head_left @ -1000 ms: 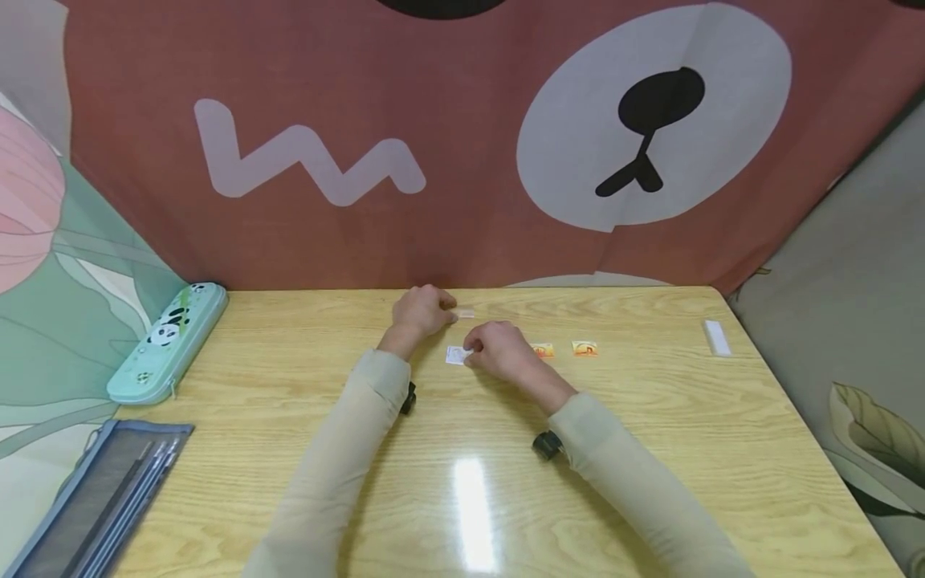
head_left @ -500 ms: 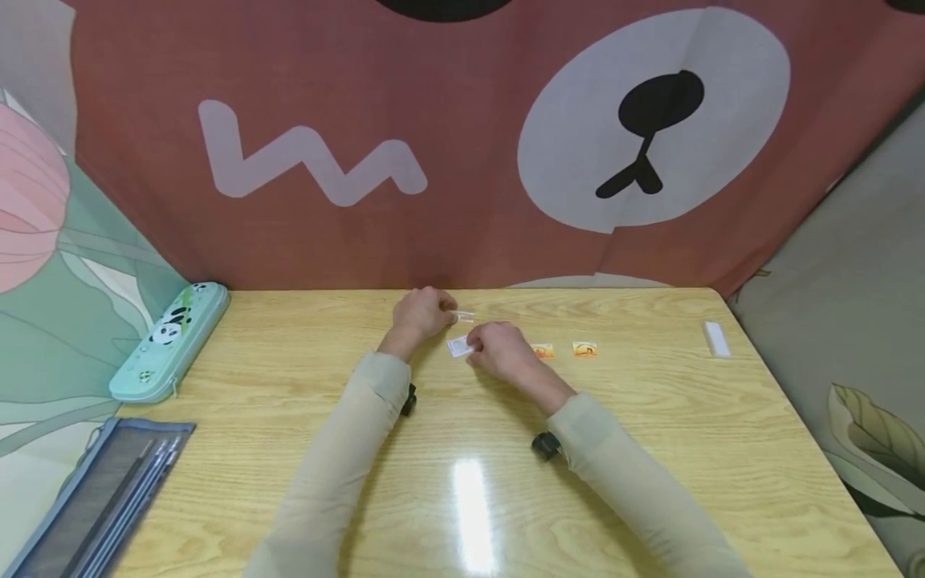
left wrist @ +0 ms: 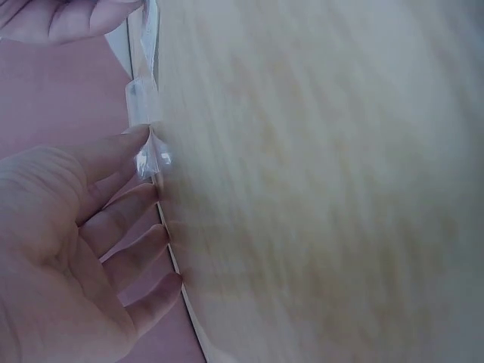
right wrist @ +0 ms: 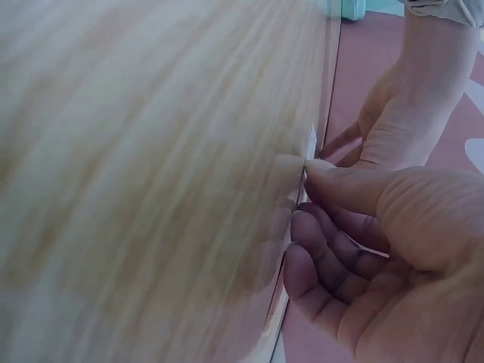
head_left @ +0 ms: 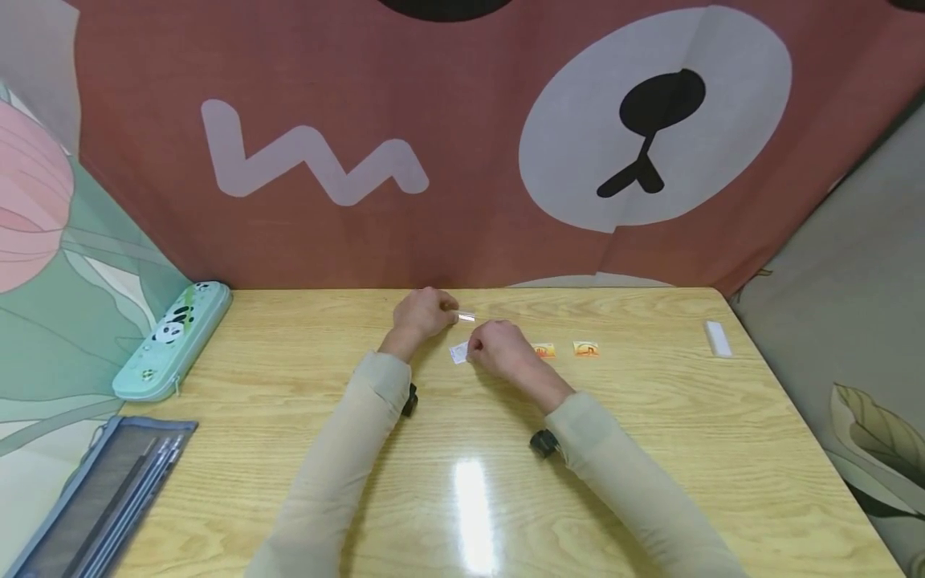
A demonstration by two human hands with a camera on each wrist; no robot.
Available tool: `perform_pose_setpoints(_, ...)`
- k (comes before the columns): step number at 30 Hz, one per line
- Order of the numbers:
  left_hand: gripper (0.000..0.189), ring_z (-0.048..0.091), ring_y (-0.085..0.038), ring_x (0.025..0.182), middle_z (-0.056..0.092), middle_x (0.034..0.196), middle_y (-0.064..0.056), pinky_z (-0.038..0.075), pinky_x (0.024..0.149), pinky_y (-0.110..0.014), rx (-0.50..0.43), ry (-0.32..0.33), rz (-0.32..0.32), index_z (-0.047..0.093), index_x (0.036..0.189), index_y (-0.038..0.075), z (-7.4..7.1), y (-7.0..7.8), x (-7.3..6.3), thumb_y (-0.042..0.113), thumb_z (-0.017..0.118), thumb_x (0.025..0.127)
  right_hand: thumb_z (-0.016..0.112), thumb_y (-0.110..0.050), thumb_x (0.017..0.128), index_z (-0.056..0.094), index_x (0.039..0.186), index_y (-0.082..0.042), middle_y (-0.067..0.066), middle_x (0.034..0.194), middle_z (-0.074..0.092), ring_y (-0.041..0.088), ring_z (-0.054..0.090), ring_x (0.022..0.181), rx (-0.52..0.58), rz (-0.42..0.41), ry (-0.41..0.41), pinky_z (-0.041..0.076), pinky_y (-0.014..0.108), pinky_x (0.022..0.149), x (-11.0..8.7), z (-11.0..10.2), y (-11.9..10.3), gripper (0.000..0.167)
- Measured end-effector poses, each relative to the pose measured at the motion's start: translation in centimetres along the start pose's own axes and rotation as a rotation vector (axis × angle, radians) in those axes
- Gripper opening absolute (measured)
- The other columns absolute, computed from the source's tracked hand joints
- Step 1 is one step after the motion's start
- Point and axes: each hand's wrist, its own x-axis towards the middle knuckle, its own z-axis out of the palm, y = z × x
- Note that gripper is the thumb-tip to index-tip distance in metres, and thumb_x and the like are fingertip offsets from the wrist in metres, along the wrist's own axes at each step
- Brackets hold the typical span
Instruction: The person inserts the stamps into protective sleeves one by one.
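Note:
At the far side of the table my left hand (head_left: 425, 311) pinches a small clear plastic sleeve or film piece (head_left: 466, 317) between thumb and forefinger. Its glossy, crinkled surface shows in the left wrist view, where the plastic (left wrist: 141, 104) sticks out past the fingertips. Just nearer and to the right, my right hand (head_left: 499, 347) holds a small white printed card (head_left: 458, 352) by its right end, thumb and forefinger meeting on it. A white edge of the card (right wrist: 312, 139) appears beyond the right thumb in the right wrist view. The right hand covers the rest of the card.
Two small orange-and-yellow cards (head_left: 544, 351) (head_left: 586, 349) lie right of my right hand, the first partly hidden. A white block (head_left: 718, 339) sits near the right edge. On the left are a mint panda pencil case (head_left: 173, 341) and a mesh pouch (head_left: 108, 498) holding pencil-like sticks.
The white card has tilted and shifted slightly right in my right hand. The clear plastic in my left hand has turned a little and catches more light. Both arms stay nearly in place.

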Motion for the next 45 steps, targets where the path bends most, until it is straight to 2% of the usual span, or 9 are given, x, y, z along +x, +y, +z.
perform_pose_setpoints(3, 0.027, 0.066, -0.024, 0.115, 0.071, 0.129, 0.005, 0.056, 0.081, -0.041, -0.009, -0.011, -0.001, 0.074, 0.120, 0.032, 0.0, 0.0, 0.0, 0.039, 0.072, 0.094, 0.075, -0.014, 0.089, 0.073, 0.091, -0.014, 0.001, 0.091, 0.073, 0.022, 0.068, 0.091, 0.014, 0.023, -0.005, 0.057, 0.037, 0.084, -0.1, 0.0, 0.0, 0.003)
perform_pose_setpoints(7, 0.027, 0.066, -0.024, 0.117, 0.071, 0.127, 0.005, 0.055, 0.084, -0.042, -0.012, -0.011, -0.001, 0.075, 0.119, 0.032, 0.0, 0.1, 0.0, 0.039, 0.072, 0.093, 0.078, -0.017, 0.089, 0.072, 0.110, -0.011, 0.003, 0.094, 0.071, 0.022, 0.066, 0.093, 0.027, 0.033, -0.017, 0.056, 0.039, 0.085, -0.2, -0.1, -0.1, 0.023)
perform_pose_setpoints(10, 0.026, 0.066, -0.024, 0.115, 0.072, 0.125, 0.005, 0.056, 0.084, -0.043, -0.010, 0.003, 0.000, 0.075, 0.117, 0.032, 0.0, 0.1, 0.1, 0.040, 0.072, 0.093, 0.076, -0.017, 0.091, 0.073, 0.117, -0.011, 0.003, 0.095, 0.072, 0.023, 0.067, 0.095, 0.017, 0.019, -0.032, 0.056, 0.040, 0.087, 0.0, -0.2, -0.2, 0.027)
perform_pose_setpoints(20, 0.024, 0.067, -0.023, 0.113, 0.073, 0.123, 0.006, 0.057, 0.084, -0.043, 0.003, 0.015, 0.005, 0.076, 0.116, 0.031, -0.4, 0.4, 0.1, 0.039, 0.072, 0.094, 0.077, -0.018, 0.090, 0.079, 0.098, -0.014, 0.001, 0.096, 0.075, 0.023, 0.067, 0.100, -0.017, 0.017, -0.018, 0.055, 0.039, 0.091, 0.4, -0.2, -0.3, 0.009)
perform_pose_setpoints(23, 0.023, 0.067, -0.023, 0.112, 0.073, 0.122, 0.005, 0.057, 0.083, -0.043, 0.003, 0.014, 0.001, 0.076, 0.115, 0.031, -0.3, 0.4, 0.0, 0.038, 0.072, 0.093, 0.078, -0.021, 0.089, 0.079, 0.094, -0.017, 0.000, 0.095, 0.073, 0.022, 0.066, 0.100, -0.030, 0.029, -0.023, 0.055, 0.040, 0.089, 0.2, -0.2, -0.4, 0.006)
perform_pose_setpoints(30, 0.014, 0.069, -0.022, 0.109, 0.075, 0.116, 0.005, 0.058, 0.080, -0.045, 0.057, 0.036, 0.001, 0.078, 0.105, 0.029, 0.2, 0.5, -0.5, 0.035, 0.072, 0.093, 0.078, -0.028, 0.089, 0.078, 0.094, -0.025, -0.002, 0.095, 0.068, 0.019, 0.065, 0.095, -0.054, 0.060, -0.027, 0.056, 0.041, 0.076, -0.6, -0.2, -0.5, 0.006)
perform_pose_setpoints(36, 0.011, 0.068, -0.021, 0.091, 0.074, 0.098, 0.003, 0.057, 0.074, -0.044, 0.161, 0.036, 0.033, 0.076, 0.091, 0.025, -0.7, 0.9, -1.2, 0.034, 0.070, 0.095, 0.075, -0.027, 0.092, 0.078, 0.098, -0.023, 0.000, 0.101, 0.072, 0.019, 0.066, 0.096, 0.033, 0.047, 0.022, 0.057, 0.041, 0.082, -1.2, -1.6, 1.0, 0.008)
perform_pose_setpoints(39, 0.011, 0.066, -0.019, 0.083, 0.073, 0.094, 0.004, 0.055, 0.067, -0.042, 0.126, 0.041, 0.042, 0.074, 0.090, 0.025, -1.6, 0.9, -1.7, 0.032, 0.068, 0.096, 0.073, -0.028, 0.094, 0.076, 0.100, -0.022, -0.001, 0.105, 0.075, 0.020, 0.068, 0.099, 0.104, 0.059, 0.026, 0.056, 0.042, 0.087, -1.7, -2.9, 2.0, 0.009)
perform_pose_setpoints(45, 0.009, 0.068, -0.017, 0.085, 0.075, 0.100, 0.008, 0.052, 0.069, -0.039, -0.100, 0.066, 0.064, 0.074, 0.098, 0.029, -3.0, 0.6, -3.0, 0.037, 0.070, 0.096, 0.070, -0.031, 0.097, 0.073, 0.105, -0.019, 0.003, 0.105, 0.077, 0.021, 0.071, 0.095, 0.236, 0.119, 0.025, 0.055, 0.040, 0.083, -3.0, -5.7, 3.8, 0.014)
